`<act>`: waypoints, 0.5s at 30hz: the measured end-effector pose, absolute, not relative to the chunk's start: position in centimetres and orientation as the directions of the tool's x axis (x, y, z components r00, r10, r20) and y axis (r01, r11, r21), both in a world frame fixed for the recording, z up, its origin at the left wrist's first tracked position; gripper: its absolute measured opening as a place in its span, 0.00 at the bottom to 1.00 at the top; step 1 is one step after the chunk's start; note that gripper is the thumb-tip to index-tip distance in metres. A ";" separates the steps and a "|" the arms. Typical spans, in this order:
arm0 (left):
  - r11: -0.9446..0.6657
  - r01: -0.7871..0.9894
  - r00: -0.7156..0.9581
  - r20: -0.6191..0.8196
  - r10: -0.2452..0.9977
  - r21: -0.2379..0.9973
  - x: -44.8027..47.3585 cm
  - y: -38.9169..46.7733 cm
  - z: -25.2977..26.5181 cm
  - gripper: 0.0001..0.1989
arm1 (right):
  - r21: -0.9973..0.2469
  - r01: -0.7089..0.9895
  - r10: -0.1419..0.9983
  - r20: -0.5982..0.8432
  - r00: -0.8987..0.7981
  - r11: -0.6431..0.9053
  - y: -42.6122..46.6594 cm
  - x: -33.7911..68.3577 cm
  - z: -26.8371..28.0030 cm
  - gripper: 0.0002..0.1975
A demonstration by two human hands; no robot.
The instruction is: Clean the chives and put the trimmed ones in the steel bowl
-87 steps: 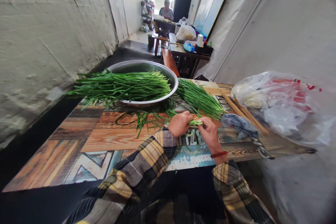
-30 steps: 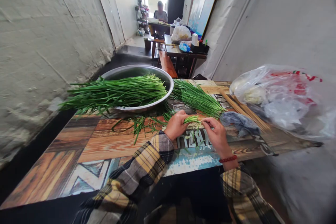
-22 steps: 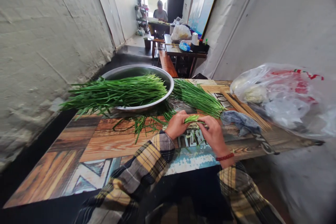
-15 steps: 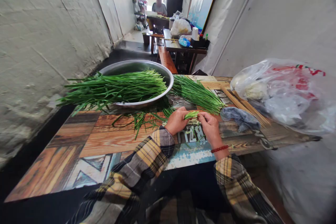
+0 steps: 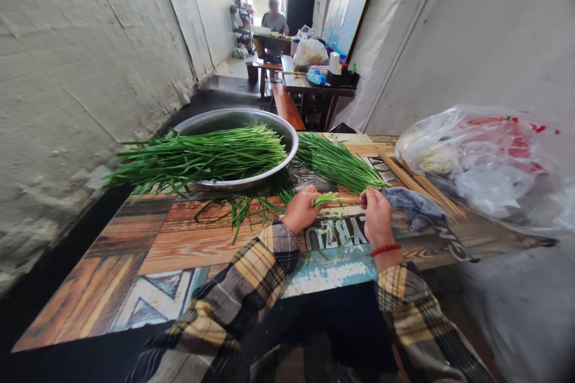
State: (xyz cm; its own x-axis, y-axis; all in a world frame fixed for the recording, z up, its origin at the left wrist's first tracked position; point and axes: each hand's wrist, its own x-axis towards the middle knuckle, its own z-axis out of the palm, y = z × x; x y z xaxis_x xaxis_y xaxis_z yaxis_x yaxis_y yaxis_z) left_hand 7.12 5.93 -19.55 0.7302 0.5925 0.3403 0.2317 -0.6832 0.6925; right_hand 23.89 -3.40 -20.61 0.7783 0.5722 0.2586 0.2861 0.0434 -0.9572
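My left hand [image 5: 302, 209] is closed round a small bunch of garlic chives [image 5: 327, 198], their pale cut ends pointing right. Just to the right, my right hand [image 5: 376, 215] pinches a thin chive strand that stretches from the bunch. Behind my hands, a pile of chives [image 5: 339, 161] lies on the wood-patterned table [image 5: 179, 239]. A metal basin [image 5: 294, 146] at the left holds a large heap of chives [image 5: 215, 152], its leaves hanging over the rim. Loose chive scraps [image 5: 240, 212] are scattered left of my left hand, with small bits below both hands.
A grey cloth [image 5: 415, 206] and wooden sticks [image 5: 415, 182] lie to the right. Past them sits a clear plastic bag [image 5: 489, 167] with pale contents. Farther back, another table [image 5: 291, 75] carries bags and bottles, and a person [image 5: 275, 21] sits beyond it.
My right hand has moved right, away from the bunch, and a thin strand now spans the gap. My left hand keeps its hold in nearly the same place. The view has tilted slightly.
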 end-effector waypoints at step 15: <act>-0.820 0.273 0.819 0.325 0.472 0.502 7.1 5.3 -18.8 0.07 | -0.773 0.630 0.860 0.368 0.354 0.072 -3.9 22.9 -20.7 0.17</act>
